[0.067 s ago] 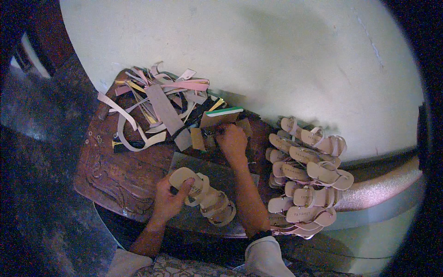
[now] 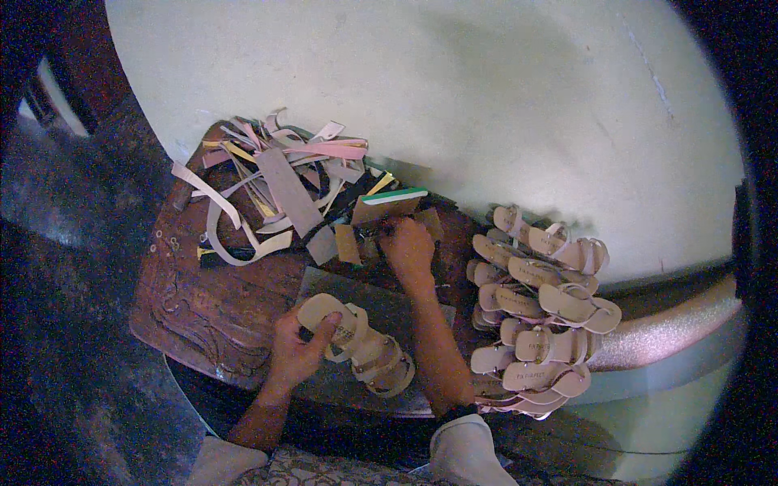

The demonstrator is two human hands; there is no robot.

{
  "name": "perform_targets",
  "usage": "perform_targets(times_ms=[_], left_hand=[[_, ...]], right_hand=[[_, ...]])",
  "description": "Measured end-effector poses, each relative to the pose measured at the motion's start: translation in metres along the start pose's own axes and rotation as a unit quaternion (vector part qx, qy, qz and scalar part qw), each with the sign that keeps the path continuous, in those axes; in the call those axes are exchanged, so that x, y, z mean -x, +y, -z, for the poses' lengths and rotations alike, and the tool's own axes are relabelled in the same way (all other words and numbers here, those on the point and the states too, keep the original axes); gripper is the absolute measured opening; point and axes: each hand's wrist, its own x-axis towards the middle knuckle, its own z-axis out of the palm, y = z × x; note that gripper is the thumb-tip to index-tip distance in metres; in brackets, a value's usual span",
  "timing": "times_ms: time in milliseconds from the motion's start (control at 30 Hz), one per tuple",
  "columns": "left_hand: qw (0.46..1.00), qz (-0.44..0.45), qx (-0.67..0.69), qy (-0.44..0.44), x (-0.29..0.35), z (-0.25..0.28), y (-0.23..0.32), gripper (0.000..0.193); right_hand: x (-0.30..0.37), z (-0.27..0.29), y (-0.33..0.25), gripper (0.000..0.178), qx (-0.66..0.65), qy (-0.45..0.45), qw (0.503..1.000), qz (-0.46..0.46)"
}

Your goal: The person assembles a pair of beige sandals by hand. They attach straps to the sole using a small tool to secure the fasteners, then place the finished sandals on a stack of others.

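Observation:
My left hand (image 2: 293,348) is closed around the heel end of a beige strappy sandal (image 2: 371,356), its thumb pressed on the insole. The sandal tilts over the near part of the table, straps facing up. Farther off, my right hand (image 2: 408,247) dips into a small open cardboard box (image 2: 379,211) with a green and white edge on its flap. Its fingertips are hidden inside, among small dark contents too unclear to name. Beneath the sandal lies a flat dark sheet (image 2: 356,287).
Cut straps (image 2: 328,149) in pink, beige, black and yellow heap at the far left of the carved wooden table (image 2: 207,304), with a long flat grey-brown strip (image 2: 288,190) on top. A stack of beige sandals (image 2: 559,304) stands to the right. A pale wall (image 2: 486,105) rises behind.

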Motion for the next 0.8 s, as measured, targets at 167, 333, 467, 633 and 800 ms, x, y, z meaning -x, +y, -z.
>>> perform_targets(times_ms=[167, 333, 467, 633, 800], left_hand=[[1.000, 0.004, -0.001, 0.010, 0.001, -0.001, 0.000, 0.017], [1.000, 0.006, 0.008, -0.001, 0.002, 0.001, 0.005, 0.017], [1.000, 0.000, 0.010, -0.003, 0.003, 0.001, 0.007, 0.017], [1.000, -0.009, 0.010, -0.013, 0.003, 0.001, 0.009, 0.017], [0.999, 0.027, 0.038, -0.003, 0.004, 0.001, 0.008, 0.018]], right_hand=[[0.001, 0.000, 0.007, 0.023, -0.065, 0.007, 0.998, 0.008], [-0.002, 0.015, 0.014, 0.018, -0.282, -0.015, 0.959, 0.026], [0.004, 0.038, 0.013, 0.017, -0.435, -0.104, 0.893, -0.051], [0.004, 0.036, 0.024, 0.020, -0.532, -0.117, 0.834, -0.087], [0.006, 0.033, 0.026, 0.023, -0.659, -0.147, 0.726, -0.129]])
